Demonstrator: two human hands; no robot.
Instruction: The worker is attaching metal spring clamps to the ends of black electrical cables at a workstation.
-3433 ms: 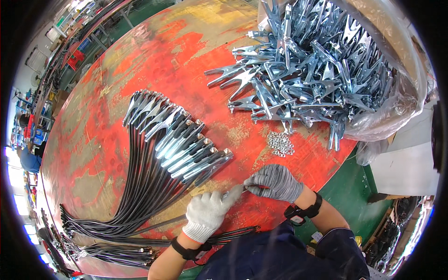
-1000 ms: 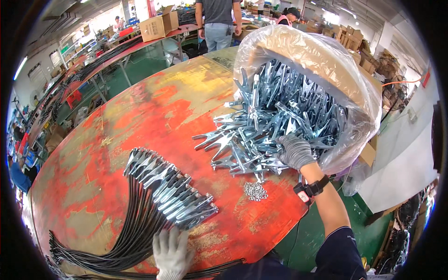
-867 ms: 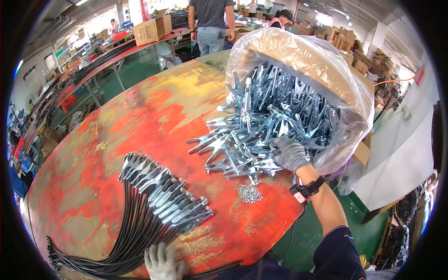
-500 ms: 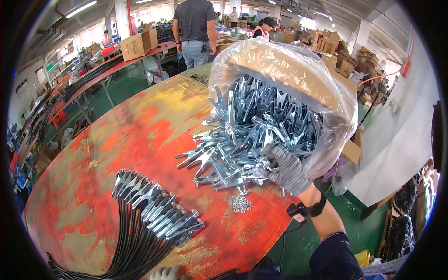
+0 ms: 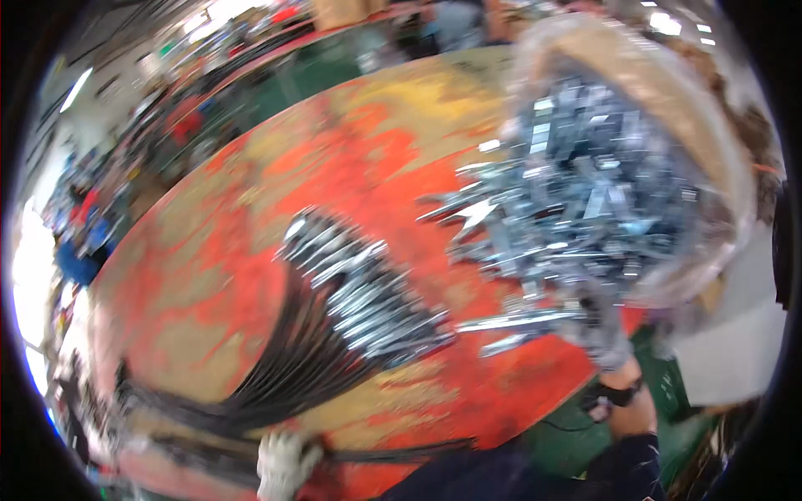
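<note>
The picture is smeared by motion. My right hand (image 5: 597, 330), in a grey glove, is closed on a silvery metal clamp (image 5: 522, 321) that points left over the table. A second, shorter metal piece (image 5: 508, 344) shows just below it; whether it is held too is unclear. Beyond that hand, a heap of loose metal clamps (image 5: 576, 196) spills out of a plastic-lined carton (image 5: 668, 75). At the near edge my left hand (image 5: 286, 463), in a whitish glove, appears curled around black cables (image 5: 401, 453). A row of clamps (image 5: 368, 292) with black cables attached lies between my hands and farther in.
The round table (image 5: 334, 167) has worn red and yellow paint. Past its far edge stands a long bench (image 5: 276, 37) with dark goods, and a person in jeans (image 5: 459, 25) is partly in view. Green floor (image 5: 668, 376) shows at the right.
The view has swung, shifting the table's contents right and downward. My right hand has drawn back from the heap with a clamp. More of my left hand shows.
</note>
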